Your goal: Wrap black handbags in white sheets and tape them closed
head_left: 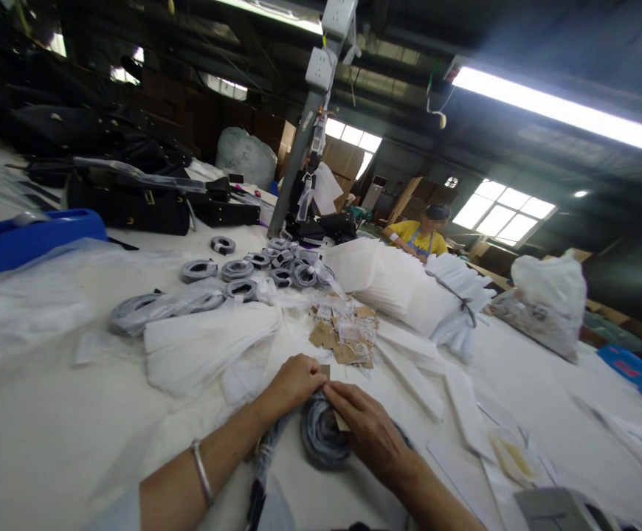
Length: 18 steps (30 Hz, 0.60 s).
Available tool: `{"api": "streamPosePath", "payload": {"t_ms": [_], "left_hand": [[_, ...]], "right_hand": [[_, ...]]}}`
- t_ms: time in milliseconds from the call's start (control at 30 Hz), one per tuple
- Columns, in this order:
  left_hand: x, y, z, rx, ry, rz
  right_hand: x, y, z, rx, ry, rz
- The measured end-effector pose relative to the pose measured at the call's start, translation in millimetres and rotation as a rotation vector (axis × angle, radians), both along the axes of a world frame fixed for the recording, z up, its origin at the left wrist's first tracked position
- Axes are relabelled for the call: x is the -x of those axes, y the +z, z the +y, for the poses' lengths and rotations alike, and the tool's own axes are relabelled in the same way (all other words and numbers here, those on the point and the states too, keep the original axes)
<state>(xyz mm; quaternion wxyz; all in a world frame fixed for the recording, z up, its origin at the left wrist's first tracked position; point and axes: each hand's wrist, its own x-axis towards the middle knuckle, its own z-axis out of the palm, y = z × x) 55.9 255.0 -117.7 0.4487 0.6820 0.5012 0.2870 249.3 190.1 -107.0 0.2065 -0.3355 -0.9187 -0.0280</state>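
Note:
A dark grey coiled strap [324, 441], with a plastic sheen over it, lies on the table in front of me. My left hand [297, 380] is closed at the coil's far edge, its fingertips pinching a brown card tag [326, 371]. From the other side, my right hand [370, 431] grips the coil, fingers pointing toward the left fingertips; its thumb is hidden. A pale card edge [342, 422] shows under the right palm. Beside the coil, a loose strap end in clear plastic [266, 450] runs toward me under my left forearm.
Brown hang tags [348, 335] lie in a heap beyond my hands. Several wrapped coils [237, 270] sit farther back, near white sleeves [210, 343] and stacked white sheets [379, 280]. Black bags [127, 203] stand left of a metal post [293, 166]. A person in yellow [420, 236] sits across.

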Motion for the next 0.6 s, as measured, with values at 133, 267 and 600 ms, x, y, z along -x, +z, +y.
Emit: {"api": "streamPosePath", "payload": {"t_ms": [133,267,600], "left_hand": [[-3,5.7,-7,-0.081,0.018,0.118],[-3,7.1,-11,-0.14,-0.018,0.188],[-6,9.9,-18,-0.195,-0.049,0.266]], "right_hand": [[-3,1.6,2,0.041,0.006,0.017],[4,14.3,5,0.01,-0.005,0.04],[19,20.7,23,0.752,-0.503,0.444]]}}
